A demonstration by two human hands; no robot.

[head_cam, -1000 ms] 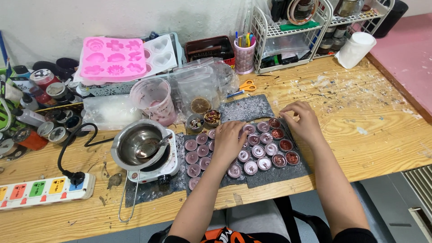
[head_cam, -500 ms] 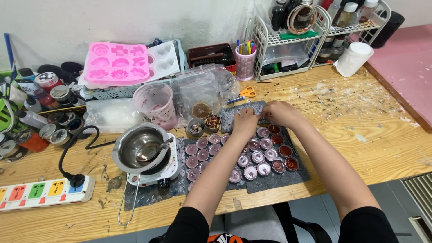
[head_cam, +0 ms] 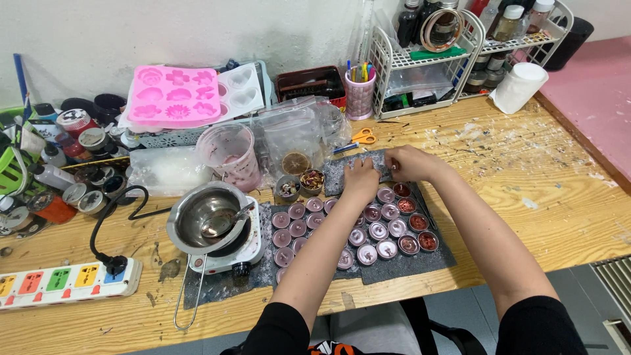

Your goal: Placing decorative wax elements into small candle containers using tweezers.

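Wooden desk (head_cam: 513, 190): pale planks, stained and scratched, carrying everything here; a pink surface adjoins its right edge.
Grey mat (head_cam: 420, 263): dark felt-like sheet near the front edge, under the tins and the hot plate.
Small tins (head_cam: 384, 230): round metal cups in rows on the mat, filled with pink-mauve wax; the ones on the right side hold red flecks.
Left hand (head_cam: 361, 177): palm down at the far edge of the mat, fingers curled, touching the back row of tins; whether it grips one I cannot tell.
Right hand (head_cam: 407, 163): just beside the left, at the mat's far right corner, fingertips pinched narrow on something small and dark; what it is I cannot tell.
Steel pot (head_cam: 207, 220): sits on a white hot plate at the mat's left end, a spoon inside, long wire handle pointing to the front edge.
Power strip (head_cam: 66, 283): white, with coloured switches, near the front left corner.
Pink mould (head_cam: 174, 95): silicone flower tray toward the back edge.
Measuring cup (head_cam: 230, 154): clear plastic, pink-smeared, behind the pot.
Scissors (head_cam: 358, 138): orange-handled, lying behind the hands.
Wire rack (head_cam: 434, 59): white, at the back right, holding bottles.
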